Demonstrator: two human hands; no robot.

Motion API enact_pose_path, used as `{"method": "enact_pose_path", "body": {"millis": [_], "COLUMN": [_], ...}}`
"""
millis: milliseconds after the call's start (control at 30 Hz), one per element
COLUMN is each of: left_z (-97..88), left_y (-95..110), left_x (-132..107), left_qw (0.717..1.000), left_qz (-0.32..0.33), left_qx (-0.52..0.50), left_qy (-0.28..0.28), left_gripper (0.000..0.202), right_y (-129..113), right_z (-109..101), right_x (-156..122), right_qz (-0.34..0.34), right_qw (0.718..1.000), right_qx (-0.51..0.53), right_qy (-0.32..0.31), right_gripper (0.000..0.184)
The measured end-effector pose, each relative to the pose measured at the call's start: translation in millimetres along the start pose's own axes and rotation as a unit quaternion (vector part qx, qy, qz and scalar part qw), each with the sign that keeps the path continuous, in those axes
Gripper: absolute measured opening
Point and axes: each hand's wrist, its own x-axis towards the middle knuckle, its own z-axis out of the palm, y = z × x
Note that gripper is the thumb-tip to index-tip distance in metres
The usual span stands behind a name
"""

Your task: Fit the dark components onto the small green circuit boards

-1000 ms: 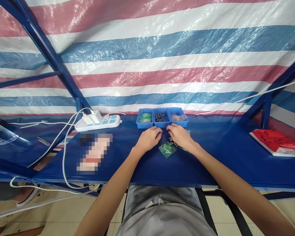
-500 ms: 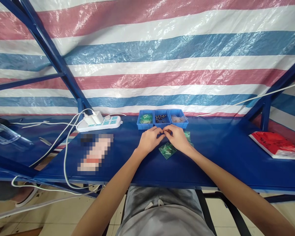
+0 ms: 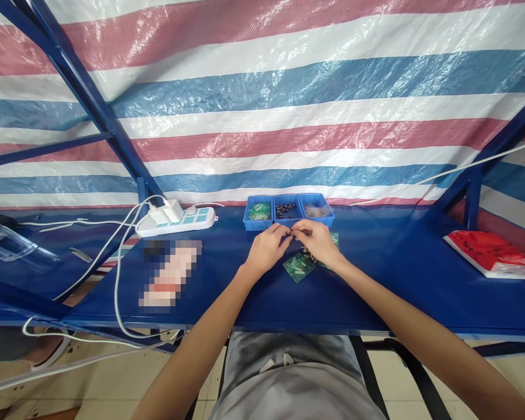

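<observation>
Small dark part [image 3: 293, 233]: pinched between fingertips of my left hand [image 3: 266, 251] and right hand [image 3: 320, 244], both hands closed on it, just above the blue bench [image 3: 376, 280]. Green bagged packets [image 3: 298, 267] lie below, with three blue plastic bins [image 3: 289, 221] just behind.

Bright, even daylight fills the room, with no single source to pick out. The glossy striped tarp [image 3: 262, 116] throws small white glints. Shadows on the worktop [image 3: 376, 274] are faint and soft-edged. The wide lens bows the blue frame bars [image 3: 91, 99] near the edges. The left hand [image 3: 266, 248] and right hand [image 3: 317, 242] look crisp, but the small dark piece [image 3: 293, 233] pinched between them is too tiny to make out. A pixelated block [image 3: 170, 274] masks a patch on the left.
</observation>
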Motion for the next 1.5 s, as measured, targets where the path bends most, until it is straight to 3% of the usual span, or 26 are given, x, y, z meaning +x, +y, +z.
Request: {"method": "enact_pose_path", "body": {"millis": [700,1000,1233,1500], "left_z": [0.7,-1.2,1.9,0.6], "left_y": [-1.4,-1.5,-6.5,-4.6], "left_x": [1.9,1.9,2.4,1.4], "left_qw": [0.999,0.995,0.994,0.994], "left_qz": [0.009,0.018,0.034,0.02], "left_qx": [-0.015,-0.074,-0.086,-0.07], "left_qy": [0.037,0.067,0.064,0.085], "left_gripper": [0.016,0.022,0.026,0.02], "right_y": [4.7,-4.6,-6.1,-9.0], "right_z": [-2.7,-1.7,-4.1,-4.1], "right_x": [4.3,-1.0,-0.8,-1.7], "right_qz": [0.028,0.071,0.083,0.042], "right_qw": [0.998,0.989,0.984,0.994], "right_qx": [0.032,0.102,0.145,0.082], "right_qy": [-0.05,-0.082,-0.067,-0.056], "right_gripper": [0.014,0.025,0.033,0.031]}}
